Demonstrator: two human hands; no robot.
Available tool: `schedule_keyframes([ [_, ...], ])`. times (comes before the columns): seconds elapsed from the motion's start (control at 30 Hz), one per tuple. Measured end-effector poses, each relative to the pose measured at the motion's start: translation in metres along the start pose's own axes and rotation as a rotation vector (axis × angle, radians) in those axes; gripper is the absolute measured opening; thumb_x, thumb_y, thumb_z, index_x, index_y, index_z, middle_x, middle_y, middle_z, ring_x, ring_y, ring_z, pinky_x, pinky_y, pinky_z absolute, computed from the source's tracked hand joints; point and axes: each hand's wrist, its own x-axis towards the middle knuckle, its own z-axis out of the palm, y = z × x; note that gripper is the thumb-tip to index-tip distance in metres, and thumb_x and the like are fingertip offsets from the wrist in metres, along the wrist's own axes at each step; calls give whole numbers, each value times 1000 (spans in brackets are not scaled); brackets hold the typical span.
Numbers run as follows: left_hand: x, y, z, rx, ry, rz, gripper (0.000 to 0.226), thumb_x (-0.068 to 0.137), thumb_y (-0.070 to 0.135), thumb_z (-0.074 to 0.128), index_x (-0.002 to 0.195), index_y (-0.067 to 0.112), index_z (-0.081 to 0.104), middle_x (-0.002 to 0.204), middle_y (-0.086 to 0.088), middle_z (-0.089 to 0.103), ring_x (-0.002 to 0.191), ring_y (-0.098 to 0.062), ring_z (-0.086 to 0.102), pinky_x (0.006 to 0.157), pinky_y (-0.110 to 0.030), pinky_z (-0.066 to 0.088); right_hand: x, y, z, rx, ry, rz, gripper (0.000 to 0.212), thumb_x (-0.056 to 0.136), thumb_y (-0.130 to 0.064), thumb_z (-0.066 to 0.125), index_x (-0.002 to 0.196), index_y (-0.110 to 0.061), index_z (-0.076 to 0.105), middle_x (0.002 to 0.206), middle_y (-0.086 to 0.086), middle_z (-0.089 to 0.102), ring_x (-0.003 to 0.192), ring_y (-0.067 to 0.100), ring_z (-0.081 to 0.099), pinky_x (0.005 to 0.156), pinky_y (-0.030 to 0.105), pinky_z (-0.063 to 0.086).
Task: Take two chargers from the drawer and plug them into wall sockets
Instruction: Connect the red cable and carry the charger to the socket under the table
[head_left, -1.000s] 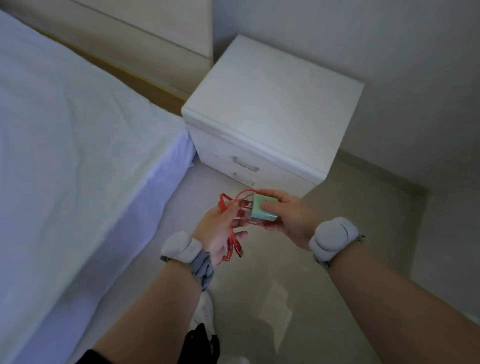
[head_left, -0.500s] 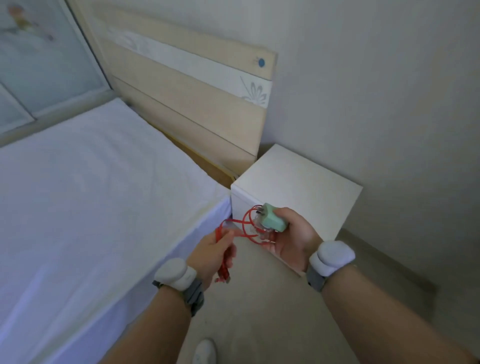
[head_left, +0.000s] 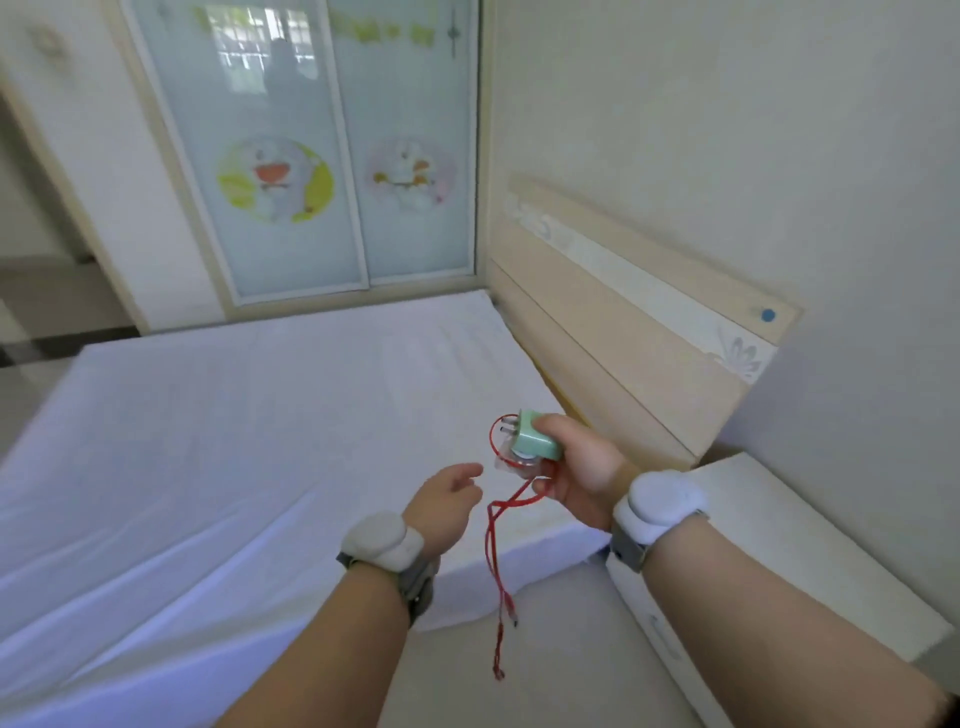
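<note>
Grip of the right hand (head_left: 582, 478) wraps the green charger (head_left: 536, 441), prongs toward ten o'clock, seemingly ready for plugging; its red cable (head_left: 493, 545) hangs toward six. The left hand (head_left: 441, 506) has a slack, empty grip.

The mint-green charger (head_left: 535, 441), its two metal prongs pointing left, sits tilted in the right hand (head_left: 582, 473) atop a blurred translucent charger (head_left: 521, 464), while a thin red cable (head_left: 493, 545) loops past the prongs and dangles free below.
</note>
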Motion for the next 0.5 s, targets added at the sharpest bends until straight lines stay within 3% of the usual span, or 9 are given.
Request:
schedule_keyframes([
  [0.07, -13, 3, -42, -128, 25, 45, 30, 89, 17, 50, 117, 20, 58, 116, 0, 61, 103, -16, 55, 95, -36, 45, 10, 4, 49, -75, -33, -1, 30, 92, -23, 42, 114, -7, 54, 72, 4, 70, 55, 14, 56, 45, 21, 39],
  [0.17, -32, 1, -111, -296, -21, 43, 15, 82, 28, 61, 96, 27, 66, 94, 7, 72, 94, -12, 65, 81, -27, 47, 27, 16, 125, -121, -86, 28, 39, 92, -24, 41, 122, -2, 51, 93, 13, 64, 58, 14, 57, 51, 23, 41],
  [0.37, -70, -38, -271, -497, 199, 37, 27, 88, 30, 57, 110, 14, 58, 105, -6, 69, 99, -21, 64, 79, -29, 51, 49, 43, 306, -204, -286, 55, 32, 92, -21, 43, 118, -4, 51, 95, 14, 63, 63, 17, 63, 52, 25, 50],
  [0.5, -91, -63, -360, -576, 307, 61, 14, 90, 20, 55, 99, 13, 62, 86, 0, 74, 81, -14, 70, 76, -28, 50, 52, 55, 399, -330, -410, 70, 30, 94, -25, 43, 116, -5, 51, 96, 14, 62, 68, 21, 65, 54, 27, 51],
])
